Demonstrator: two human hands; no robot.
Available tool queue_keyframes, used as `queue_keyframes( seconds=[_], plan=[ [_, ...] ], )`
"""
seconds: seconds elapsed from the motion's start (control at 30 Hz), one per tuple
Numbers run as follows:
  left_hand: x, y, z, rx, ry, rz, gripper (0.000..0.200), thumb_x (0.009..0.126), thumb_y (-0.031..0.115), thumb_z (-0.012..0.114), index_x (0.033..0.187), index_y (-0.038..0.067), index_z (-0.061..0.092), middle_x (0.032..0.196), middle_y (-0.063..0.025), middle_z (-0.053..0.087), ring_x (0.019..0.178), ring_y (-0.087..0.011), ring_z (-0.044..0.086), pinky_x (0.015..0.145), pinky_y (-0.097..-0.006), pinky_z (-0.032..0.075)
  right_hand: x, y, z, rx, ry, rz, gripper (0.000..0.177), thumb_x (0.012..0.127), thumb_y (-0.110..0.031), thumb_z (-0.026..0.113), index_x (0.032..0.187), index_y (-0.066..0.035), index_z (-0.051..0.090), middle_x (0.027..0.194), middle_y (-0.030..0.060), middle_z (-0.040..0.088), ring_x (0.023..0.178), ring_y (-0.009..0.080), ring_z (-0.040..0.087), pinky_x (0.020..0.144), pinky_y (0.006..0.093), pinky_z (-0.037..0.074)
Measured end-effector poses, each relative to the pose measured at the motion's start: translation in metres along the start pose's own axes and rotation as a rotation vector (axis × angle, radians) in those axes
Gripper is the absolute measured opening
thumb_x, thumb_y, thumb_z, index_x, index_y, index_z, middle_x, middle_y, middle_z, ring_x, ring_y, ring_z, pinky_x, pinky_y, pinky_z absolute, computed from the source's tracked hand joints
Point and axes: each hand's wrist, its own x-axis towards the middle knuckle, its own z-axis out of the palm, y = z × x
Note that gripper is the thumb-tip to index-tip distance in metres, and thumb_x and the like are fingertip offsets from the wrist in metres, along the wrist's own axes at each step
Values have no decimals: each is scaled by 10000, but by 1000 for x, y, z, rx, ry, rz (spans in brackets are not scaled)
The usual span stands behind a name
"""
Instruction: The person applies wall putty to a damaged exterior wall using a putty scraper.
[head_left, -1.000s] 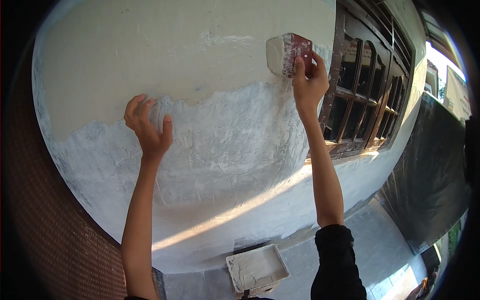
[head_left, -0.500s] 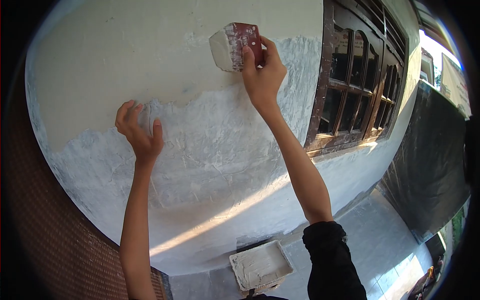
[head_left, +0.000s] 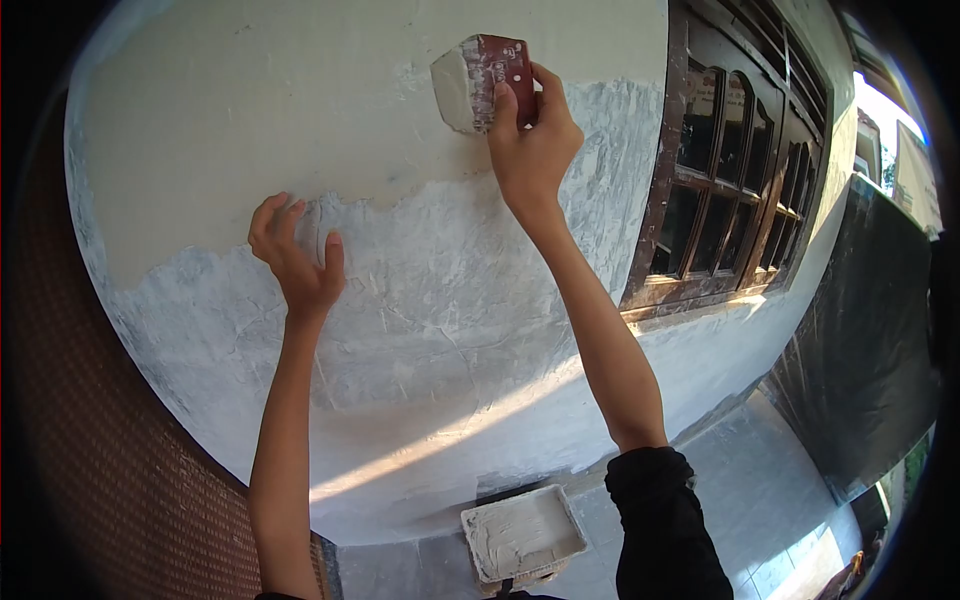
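My right hand [head_left: 538,150] grips a dark red putty knife [head_left: 505,75] high against the wall, thumb on its near face. Pale putty coats the blade's left side and smears onto the red part. My left hand [head_left: 300,255] holds nothing, its fingers bent but apart. Its fingertips are right at the ragged border between the smooth cream coat above and the rough grey-white wall [head_left: 420,270] below.
A shallow tray [head_left: 575,520] with putty in it sits low by the wall's foot. To the right is a dark wooden window [head_left: 730,170], with a black sheet [head_left: 860,340] beyond. Woven brown matting [head_left: 110,430] lines the left side.
My view has turned a little left, so the wall and window appear further right. The putty knife has shifted slightly left and up over the wall; my left hand stays near the same border.
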Motion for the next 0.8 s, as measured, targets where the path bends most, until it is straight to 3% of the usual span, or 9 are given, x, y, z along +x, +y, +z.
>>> queue_keyframes(
  seconds=[0.07,0.2,0.27,0.37,0.57,0.7,0.8],
  plan=[
    [1,1,-1,22,-11,2,481,906,383,565,1252,68,455,1337,-154,391,1262,-310,329,1040,-490,226,8,6,-12,-57,67,14,273,852,-84,638,1100,19,592,773,180,695,689,271,707,635,329,535],
    [1,2,-3,44,-44,-3,480,896,367,578,1246,60,461,1336,-154,391,1265,-312,324,1041,-486,229,16,7,-25,-114,157,-18,292,855,-97,651,1116,21,592,761,153,689,637,204,679,605,307,525],
    [1,2,-5,63,-60,-3,512,905,359,573,1278,41,427,1348,-167,382,1259,-322,330,1036,-467,270,9,-9,-12,36,122,22,296,856,-100,659,1116,20,586,746,139,682,613,175,656,582,304,512],
    [1,3,-7,80,-83,4,542,907,336,574,1309,20,395,1362,-179,371,1253,-333,338,1032,-446,311,-12,-21,19,108,36,-61,269,862,-85,639,1104,13,573,726,151,670,600,228,660,563,310,497],
    [1,2,-3,23,-31,-3,501,886,312,589,1274,38,433,1349,-167,385,1260,-322,336,1044,-468,262,-3,-1,-5,-73,85,42,279,862,-101,639,1107,16,575,745,157,681,652,250,686,603,321,514],
    [0,1,-4,38,-59,2,475,879,323,596,1249,57,461,1341,-156,396,1276,-310,322,1043,-483,229,9,8,-30,-174,164,43,296,866,-120,649,1116,25,588,760,135,685,646,194,671,588,302,514],
    [2,3,-7,98,-82,32,516,899,323,573,1279,10,418,1351,-178,399,1243,-337,351,1039,-467,266,-4,-9,-17,38,117,58,295,869,-105,656,1125,23,586,733,120,668,613,139,630,563,272,497]
  ],
)
